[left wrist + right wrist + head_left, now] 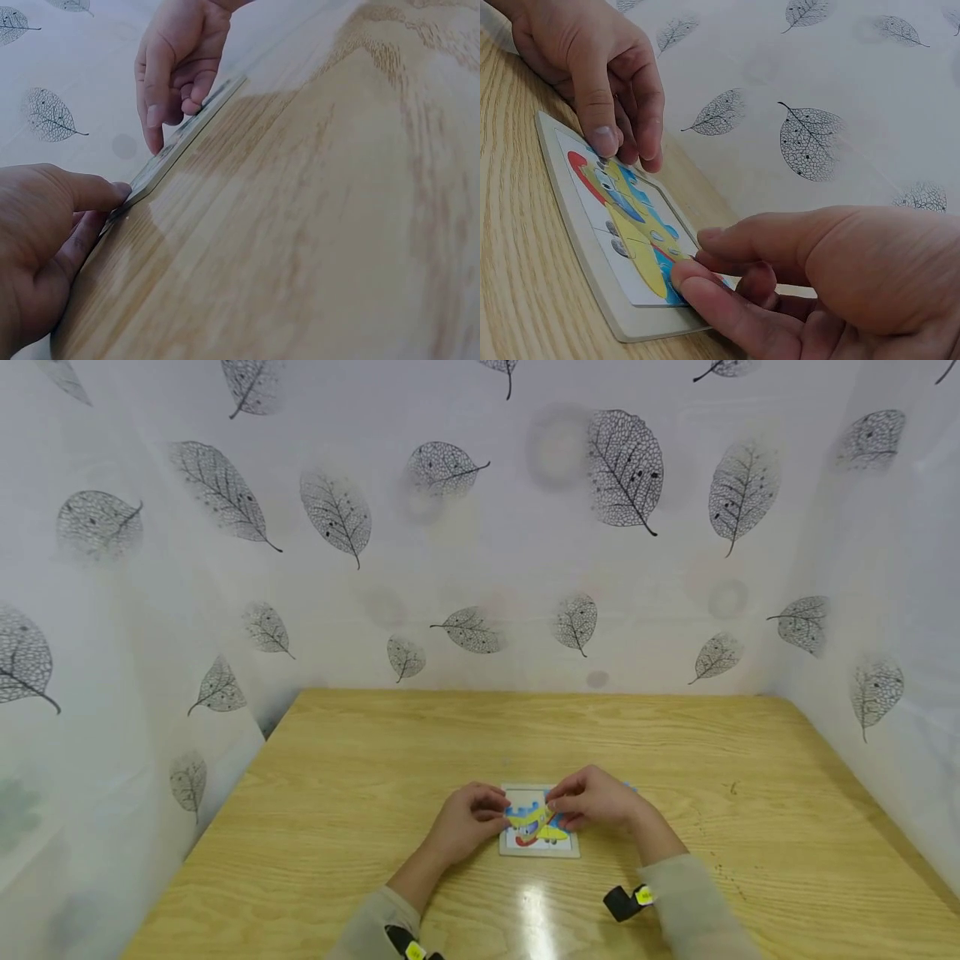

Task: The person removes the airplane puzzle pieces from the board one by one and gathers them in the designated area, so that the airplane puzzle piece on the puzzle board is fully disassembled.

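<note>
A small jigsaw board (538, 852) with a pale frame lies flat on the table, showing a yellow airplane on blue and white. At its left edge, my left hand (467, 820) rests thumb and fingertips on the border; the right wrist view shows that thumb (604, 141) extended over the picture. My right hand (600, 797) reaches in from the right, thumb and index finger close together on a puzzle piece (681, 253) near the plane's tail, mostly covered by the fingers. A bare pale patch (658, 196) shows in the board's far part.
A bit of blue, like a loose puzzle piece (630, 787), shows just behind my right hand. The wooden table (360, 760) stretches around the board. Leaf-printed white cloth (465, 560) hangs behind and along both sides.
</note>
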Demonstrator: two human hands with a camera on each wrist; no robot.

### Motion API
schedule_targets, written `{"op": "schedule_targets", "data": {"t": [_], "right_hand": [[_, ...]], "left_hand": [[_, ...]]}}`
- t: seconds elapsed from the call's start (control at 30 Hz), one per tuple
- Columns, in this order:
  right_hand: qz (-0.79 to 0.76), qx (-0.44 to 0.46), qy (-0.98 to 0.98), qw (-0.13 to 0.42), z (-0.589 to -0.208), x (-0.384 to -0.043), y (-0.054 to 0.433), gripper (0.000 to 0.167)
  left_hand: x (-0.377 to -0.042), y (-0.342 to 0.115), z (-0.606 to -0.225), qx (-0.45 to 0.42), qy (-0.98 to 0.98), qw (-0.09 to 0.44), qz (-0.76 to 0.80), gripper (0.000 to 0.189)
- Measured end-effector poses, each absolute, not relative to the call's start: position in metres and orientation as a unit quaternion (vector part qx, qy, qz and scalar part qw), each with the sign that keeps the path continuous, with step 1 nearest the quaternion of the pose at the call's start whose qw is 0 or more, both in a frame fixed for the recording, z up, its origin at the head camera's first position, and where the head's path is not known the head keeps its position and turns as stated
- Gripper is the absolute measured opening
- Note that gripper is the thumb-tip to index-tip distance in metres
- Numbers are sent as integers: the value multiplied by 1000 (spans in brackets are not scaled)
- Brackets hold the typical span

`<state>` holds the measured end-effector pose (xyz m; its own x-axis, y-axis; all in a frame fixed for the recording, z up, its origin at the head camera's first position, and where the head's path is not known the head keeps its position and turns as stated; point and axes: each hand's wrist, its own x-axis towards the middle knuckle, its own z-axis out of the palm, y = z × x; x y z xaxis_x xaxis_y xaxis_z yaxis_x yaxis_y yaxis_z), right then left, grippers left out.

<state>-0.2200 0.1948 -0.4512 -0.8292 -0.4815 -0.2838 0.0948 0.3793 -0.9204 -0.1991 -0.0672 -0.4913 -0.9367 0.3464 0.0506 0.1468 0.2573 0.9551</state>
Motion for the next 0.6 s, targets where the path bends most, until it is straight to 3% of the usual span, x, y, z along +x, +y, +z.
{"op": "schedule_targets", "data": {"t": [0.6], "right_hand": [[-477,-165,836,214,-444,-215,181,14]], "left_hand": [[-201,-67,-494,160,785,83,593,19]]}}
